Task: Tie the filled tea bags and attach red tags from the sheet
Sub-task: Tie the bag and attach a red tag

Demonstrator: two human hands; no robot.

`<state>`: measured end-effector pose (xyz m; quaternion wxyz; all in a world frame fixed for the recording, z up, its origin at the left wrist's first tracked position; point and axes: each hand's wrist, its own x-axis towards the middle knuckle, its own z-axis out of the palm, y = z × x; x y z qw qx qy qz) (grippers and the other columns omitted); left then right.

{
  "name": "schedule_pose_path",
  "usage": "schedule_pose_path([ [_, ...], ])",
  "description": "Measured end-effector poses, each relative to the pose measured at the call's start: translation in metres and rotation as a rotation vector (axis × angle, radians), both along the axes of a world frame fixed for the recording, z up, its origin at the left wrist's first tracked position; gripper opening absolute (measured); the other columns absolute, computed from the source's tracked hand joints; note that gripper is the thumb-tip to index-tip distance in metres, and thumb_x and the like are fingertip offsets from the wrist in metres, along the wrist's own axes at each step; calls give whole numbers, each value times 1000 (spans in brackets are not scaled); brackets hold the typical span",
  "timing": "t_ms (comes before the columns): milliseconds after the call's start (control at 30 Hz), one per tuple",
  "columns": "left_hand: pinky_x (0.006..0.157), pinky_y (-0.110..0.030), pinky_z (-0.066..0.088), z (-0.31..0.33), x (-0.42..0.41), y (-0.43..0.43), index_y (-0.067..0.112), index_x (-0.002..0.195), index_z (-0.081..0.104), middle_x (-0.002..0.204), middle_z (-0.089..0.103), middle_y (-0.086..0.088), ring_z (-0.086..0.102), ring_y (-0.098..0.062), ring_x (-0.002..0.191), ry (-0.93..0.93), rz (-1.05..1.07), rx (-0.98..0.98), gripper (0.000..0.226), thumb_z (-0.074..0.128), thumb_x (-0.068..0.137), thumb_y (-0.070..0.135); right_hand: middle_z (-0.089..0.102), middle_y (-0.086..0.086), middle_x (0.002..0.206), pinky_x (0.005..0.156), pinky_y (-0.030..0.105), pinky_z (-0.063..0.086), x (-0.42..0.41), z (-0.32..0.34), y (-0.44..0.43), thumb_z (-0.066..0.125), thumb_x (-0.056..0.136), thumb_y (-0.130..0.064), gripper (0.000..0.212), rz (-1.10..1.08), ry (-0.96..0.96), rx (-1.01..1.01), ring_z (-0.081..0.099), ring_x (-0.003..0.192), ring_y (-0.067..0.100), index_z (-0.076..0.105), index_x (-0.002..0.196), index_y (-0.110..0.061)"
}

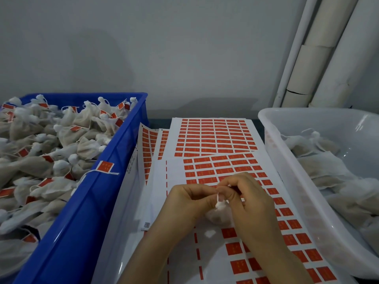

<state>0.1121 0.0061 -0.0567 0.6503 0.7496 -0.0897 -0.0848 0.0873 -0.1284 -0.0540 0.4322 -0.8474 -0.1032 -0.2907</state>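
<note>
Your left hand (185, 199) and right hand (249, 198) meet over the tag sheet (235, 167) at the middle of the bench, both pinching the white string (217, 196) of one tea bag (218, 217), which hangs just under your fingers above the sheet. The bag's knotted neck sits between your thumbs. The blue crate (82, 212) along the left edge is piled with tagged bags; the white tub (287, 160) at the right edge holds untagged ones
</note>
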Motion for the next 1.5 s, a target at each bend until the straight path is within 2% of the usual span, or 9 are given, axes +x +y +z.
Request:
schedule_pose_path([
  [100,69,-15,53,2,-1,-2,32,76,75,80,72,14,66,-6,82,-10,8,-1,14,67,84,24,50,-26,73,69,-7,34,-2,2,3,48,74,-41,3,-74,97,76,54,65,-3,49,73,-38],
  [333,60,-9,48,1,-2,-4,30,76,69,73,67,20,63,-2,77,-59,101,50,15,61,88,25,55,-29,74,62,-2,40,-3,3,7,40,71,-54,14,-34,186,135,58,74,-5,49,77,-44],
  [400,59,-8,47,0,-1,-4,30,79,67,74,66,20,63,-1,77,-82,98,45,12,61,89,28,54,-35,72,63,-5,38,-4,2,10,43,70,-57,17,-5,205,177,54,81,-16,51,77,-44],
  [700,56,-9,47,-1,-3,-11,29,86,64,76,67,18,64,-2,74,-120,123,-12,8,57,91,27,59,-33,80,62,-2,42,-2,3,9,47,70,-54,18,25,285,269,57,82,-15,53,85,-45],
  [867,60,-10,49,3,-6,-13,29,90,66,81,70,15,66,-3,78,-101,113,-107,17,54,84,39,52,-50,78,56,-5,36,-2,5,7,48,71,-50,14,53,282,295,48,83,-28,53,84,-47],
  [1100,62,-9,49,6,-7,-12,26,92,68,86,71,14,66,-2,85,-52,103,-178,28,52,77,43,47,-55,78,58,-7,34,-2,5,8,47,72,-48,11,58,266,296,44,85,-31,51,82,-51],
  [1200,57,-5,46,7,-6,-12,29,87,68,80,70,18,64,4,80,-63,115,-99,13,55,87,33,54,-48,74,59,-7,35,-1,5,7,48,70,-53,13,49,281,322,45,84,-31,51,82,-53],
  [1367,52,-2,43,6,-7,-12,34,81,68,77,68,26,61,12,77,-43,74,-53,17,56,91,27,58,-42,74,55,-3,38,1,5,4,51,64,-53,16,16,299,378,53,80,-21,58,75,-43],
  [1500,57,-7,47,10,-9,-13,34,87,64,82,68,24,64,1,83,-8,101,-68,22,51,81,50,59,-38,69,50,-1,40,2,3,3,54,72,-48,13,-34,323,417,56,73,-17,59,72,-35],
])
